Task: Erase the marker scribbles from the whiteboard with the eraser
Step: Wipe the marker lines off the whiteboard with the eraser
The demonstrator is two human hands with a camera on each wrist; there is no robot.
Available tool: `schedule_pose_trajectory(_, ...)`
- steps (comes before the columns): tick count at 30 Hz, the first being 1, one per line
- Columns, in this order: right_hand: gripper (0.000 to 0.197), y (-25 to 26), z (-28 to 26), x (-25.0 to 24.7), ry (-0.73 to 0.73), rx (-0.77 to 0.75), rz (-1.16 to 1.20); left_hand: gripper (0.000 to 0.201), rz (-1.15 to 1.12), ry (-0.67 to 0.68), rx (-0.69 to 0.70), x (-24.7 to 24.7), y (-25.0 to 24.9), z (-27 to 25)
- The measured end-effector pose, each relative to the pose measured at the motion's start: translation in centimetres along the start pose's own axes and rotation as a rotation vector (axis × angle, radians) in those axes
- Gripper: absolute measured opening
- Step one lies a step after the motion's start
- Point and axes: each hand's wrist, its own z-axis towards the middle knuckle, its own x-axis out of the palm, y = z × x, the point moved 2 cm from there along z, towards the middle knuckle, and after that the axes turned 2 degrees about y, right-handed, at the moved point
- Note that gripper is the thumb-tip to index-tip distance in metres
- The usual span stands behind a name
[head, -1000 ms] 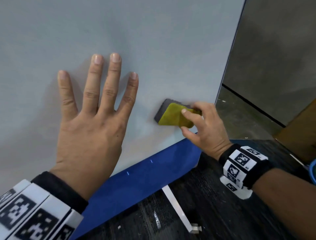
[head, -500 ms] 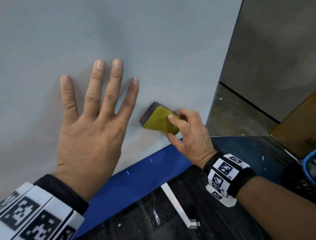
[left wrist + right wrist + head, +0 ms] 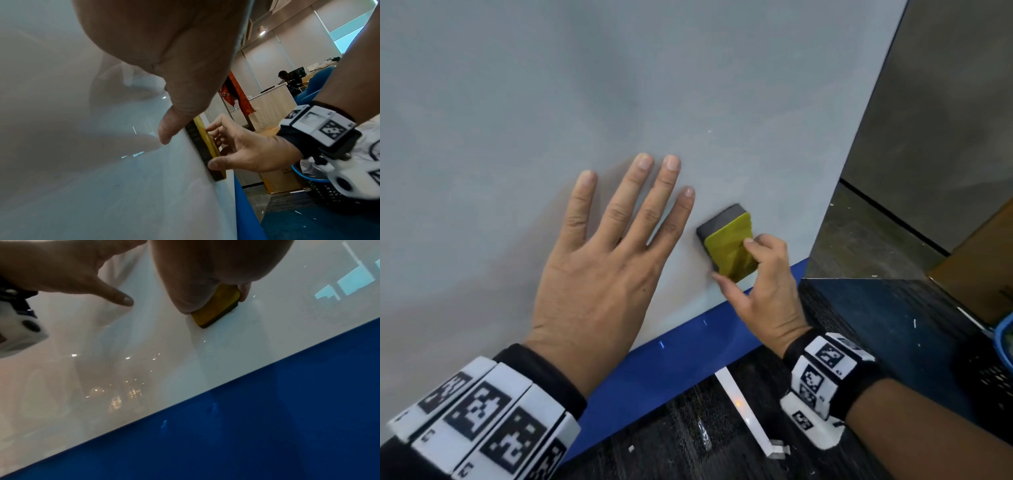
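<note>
Your eraser (image 3: 727, 245) is a small block with a yellow back and a dark grey felt layer, and its felt side lies flat against the whiteboard (image 3: 551, 102), tilted so one corner points up. It sits between the thumb and fingers of your right hand (image 3: 763, 291), just beside the little finger of your left hand (image 3: 602, 267). The whiteboard is pale grey-white and glossy with a blue lower edge; around both hands its surface shows no marker scribbles.
</note>
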Motion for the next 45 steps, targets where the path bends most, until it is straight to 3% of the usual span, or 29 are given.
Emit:
schedule_pose_trajectory(4, 0.069, -0.9, 3.2, -2.7, -0.179, 0.089, 0.009, 0.065, 0.026, 0.033, 0.052, -0.1, 1.5, -1.0)
schedule_pose_trajectory(6, 0.069, 0.5, 4.5, -3.1, -0.205, 0.063, 0.019, 0.070, 0.040, 0.040, 0.040, -0.4, 2.3, -1.7)
schedule_pose_trajectory(13, 0.061, 7.7, 8.0, -2.8, -0.042, -0.271, -0.067, 0.066, 0.033, -0.124, -0.102, -3.6, 6.2, -2.5)
schedule_pose_trajectory(18, 0.062, 9.1, 9.5, -4.5, -0.136, -0.096, -0.034, 0.064, -0.004, -0.085, -0.151, -5.2, 7.6, -2.9)
schedule_pose_trajectory(23, 0.068, 13.9, 8.8, -3.8, 0.271, -0.389, -0.217, 0.073, -0.131, -0.025, -0.194, -7.7, 8.3, -2.8)
schedule_pose_trajectory(30, 0.064, 18.2, 14.0, -9.5, 0.280, -0.373, -0.247, 0.097, -0.242, 0.094, -0.206, -11.7, 10.5, -3.2)
schedule_pose_trajectory(36, 0.057, 23.6, 13.9, -12.7, 0.499, -0.404, -0.119, 0.093, -0.349, 0.159, -0.290, -16.4, 12.0, -5.6)
schedule_pose_trajectory(40, 0.055, 27.9, 12.6, -12.8, 0.623, -0.488, -0.019, 0.090, -0.378, 0.245, -0.287, -18.5, 12.8, -8.6)
schedule_pose_trajectory(45, 0.061, 34.0, 11.1, -10.5, 0.761, -0.514, 0.113, 0.079, -0.394, 0.372, -0.415, -20.4, 15.6, -14.6)
